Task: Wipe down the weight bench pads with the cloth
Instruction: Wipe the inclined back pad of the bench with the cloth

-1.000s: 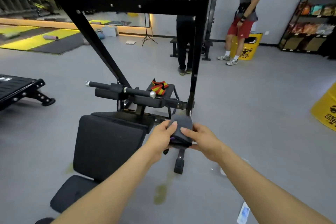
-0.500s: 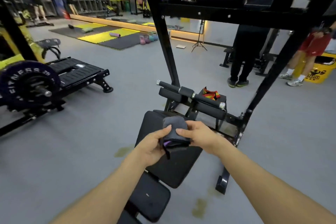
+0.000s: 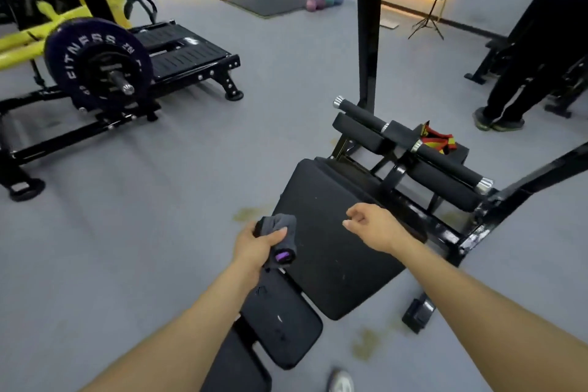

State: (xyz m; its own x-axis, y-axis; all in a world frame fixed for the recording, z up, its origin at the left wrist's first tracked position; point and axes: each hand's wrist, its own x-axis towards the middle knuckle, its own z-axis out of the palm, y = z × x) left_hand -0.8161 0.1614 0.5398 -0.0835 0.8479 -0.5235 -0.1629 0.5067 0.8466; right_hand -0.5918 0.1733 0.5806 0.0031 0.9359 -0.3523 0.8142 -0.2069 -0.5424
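1. Half a second ago both hands were pinching the cloth (image 3: 278, 237) together above the big pad (image 3: 337, 232); now the right hand (image 3: 370, 224) is letting go and sitting apart from it, and the left hand (image 3: 257, 247) is carrying the cloth alone toward the pad's left edge.
2. The cloth, grey and bunched with a purple tag showing, is hanging just over the left edge of the big pad, above the gap to the small pad (image 3: 283, 320).
3. The big pad is lying bare from edge to edge, with open grey floor (image 3: 165, 207) running along its left side.
4. Beyond the big pad's far edge the foam rollers (image 3: 413, 143) are crossing on their frame, with a red-and-yellow strap (image 3: 437, 140) resting behind them.
5. A weight plate (image 3: 95, 64) is standing well apart, across the floor to the pad's left.
6. The left hand is gripping the cloth, thumb pressing on top, arm reaching forward.
7. The right hand is hovering over the middle of the big pad, empty, fingers loosely curling, palm facing left.
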